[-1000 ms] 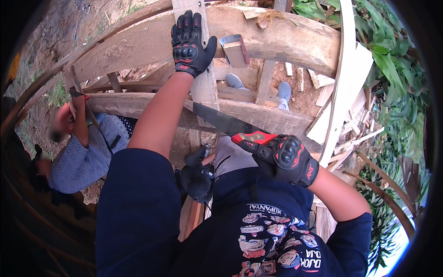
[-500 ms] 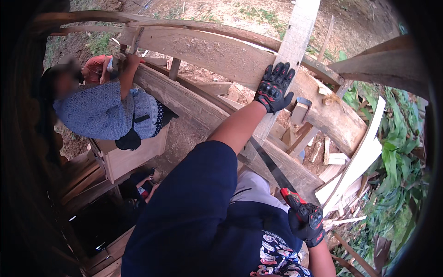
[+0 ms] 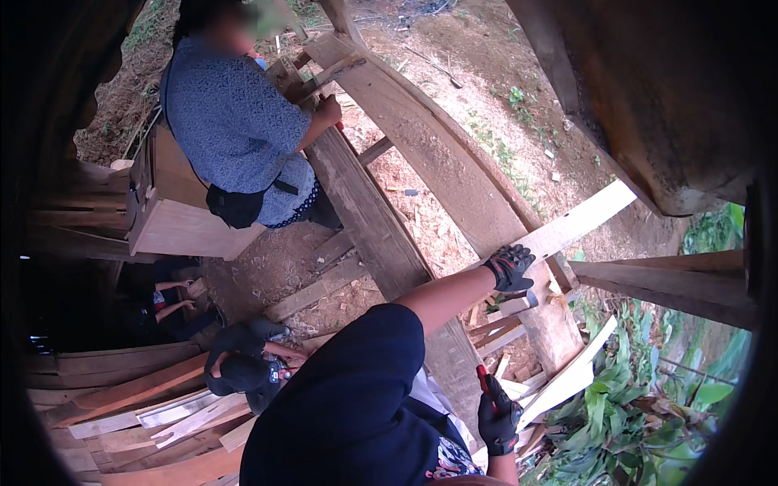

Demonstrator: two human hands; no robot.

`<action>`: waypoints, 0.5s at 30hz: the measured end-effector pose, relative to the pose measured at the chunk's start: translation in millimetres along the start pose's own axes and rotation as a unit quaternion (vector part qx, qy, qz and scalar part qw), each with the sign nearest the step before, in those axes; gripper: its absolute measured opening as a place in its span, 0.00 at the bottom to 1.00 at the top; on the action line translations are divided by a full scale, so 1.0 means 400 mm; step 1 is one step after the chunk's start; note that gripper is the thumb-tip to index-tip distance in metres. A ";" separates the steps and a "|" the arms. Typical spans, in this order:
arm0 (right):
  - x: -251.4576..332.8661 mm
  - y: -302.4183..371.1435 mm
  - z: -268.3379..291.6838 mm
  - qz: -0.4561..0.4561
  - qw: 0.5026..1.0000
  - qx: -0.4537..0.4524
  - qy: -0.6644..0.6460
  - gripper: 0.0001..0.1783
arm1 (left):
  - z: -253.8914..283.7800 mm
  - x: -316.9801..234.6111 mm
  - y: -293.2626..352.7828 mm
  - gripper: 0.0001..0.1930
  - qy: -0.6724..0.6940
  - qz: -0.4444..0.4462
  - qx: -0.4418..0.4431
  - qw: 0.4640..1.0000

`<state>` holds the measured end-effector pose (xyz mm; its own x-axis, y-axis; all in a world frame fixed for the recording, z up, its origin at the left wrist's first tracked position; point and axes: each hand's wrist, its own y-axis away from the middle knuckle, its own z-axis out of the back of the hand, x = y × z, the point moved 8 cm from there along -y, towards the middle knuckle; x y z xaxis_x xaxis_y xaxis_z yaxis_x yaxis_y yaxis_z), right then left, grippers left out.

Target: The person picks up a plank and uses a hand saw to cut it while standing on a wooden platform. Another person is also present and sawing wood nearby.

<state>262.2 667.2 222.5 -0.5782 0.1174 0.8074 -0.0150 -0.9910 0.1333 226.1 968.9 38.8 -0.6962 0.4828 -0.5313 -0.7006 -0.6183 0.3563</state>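
My left hand (image 3: 510, 269), in a black glove, lies on a pale plank (image 3: 587, 220) with its fingers stretched along the wood. That plank crosses the wide curved board (image 3: 442, 158). Lower down, my right hand (image 3: 498, 419) wears a matching glove and is closed round the red handle of a hand saw (image 3: 483, 378). The saw's blade is hard to make out now. A long weathered beam (image 3: 369, 223) runs between my arms and the curved board. Beside my left hand, a small block plane or similar blade-topped piece (image 3: 531, 298) sits on the curved board.
At the far left a co-worker in a blue patterned shirt (image 3: 235, 121) grips something red at the beam. Another person in dark clothes (image 3: 243, 368) crouches near stacked planks (image 3: 138, 441). A wooden cabinet (image 3: 190, 227) stands behind. Posts (image 3: 664, 283) and green plants (image 3: 608, 405) are at right.
The view has swung left, bringing the co-worker and the crouching person further into it. My left hand stays on the plank; my right still holds the saw, whose dark blade showed clearly before.
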 end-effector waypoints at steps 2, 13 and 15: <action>-0.008 0.008 -0.008 0.011 1.000 -0.002 0.015 0.20 | 0.088 0.010 0.149 0.39 0.161 0.005 -0.226 0.961; 0.012 0.018 -0.029 -0.011 0.997 0.023 0.074 0.20 | -0.269 0.302 0.713 0.39 0.064 0.485 -0.464 0.738; -0.004 0.028 -0.028 0.105 0.992 -0.033 0.054 0.21 | -0.277 0.281 0.684 0.40 0.038 0.490 -0.459 0.740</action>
<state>253.8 655.2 216.5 -0.6583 -0.0955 0.7467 0.0626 -0.9954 -0.0721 -26.3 785.2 -8.7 -0.7649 -0.4911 -0.4168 0.5602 -0.8265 -0.0542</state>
